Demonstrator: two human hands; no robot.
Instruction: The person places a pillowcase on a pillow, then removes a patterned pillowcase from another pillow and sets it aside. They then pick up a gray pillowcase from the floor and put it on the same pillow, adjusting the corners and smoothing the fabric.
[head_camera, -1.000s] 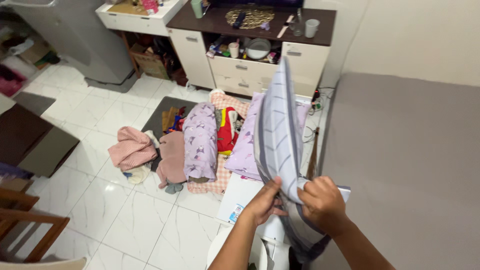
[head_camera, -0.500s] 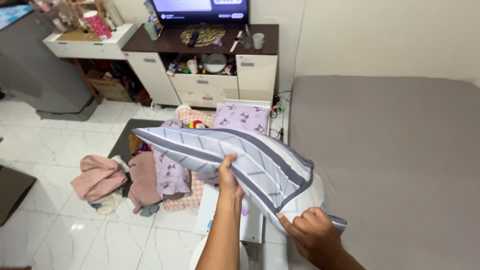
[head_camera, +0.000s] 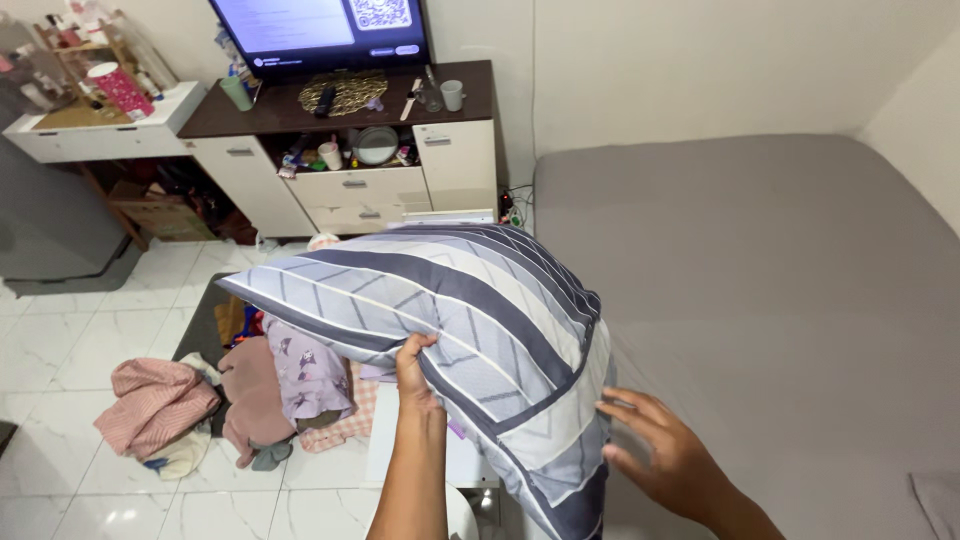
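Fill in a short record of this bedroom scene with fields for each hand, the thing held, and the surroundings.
left hand: grips the lower edge of the pillow
right hand: open, fingers spread at the pillow's end
pillow: striped grey and white, lifted flat
bed: grey sheet, to the right
floor: white tiles, with a pile of clothes
cabinet: below a screen

The pillow (head_camera: 440, 310) has wide dark blue-grey and light grey stripes with thin white lines. At 3 o'clock, the bed sheet (head_camera: 780, 300) is plain grey. At 9 o'clock, the floor tiles (head_camera: 90, 340) are white and shiny. The clothes pile (head_camera: 240, 395) there is pink, dusty rose and light purple with small dark prints. At 11 o'clock, the cabinet (head_camera: 340, 150) is cream white with a dark brown top.
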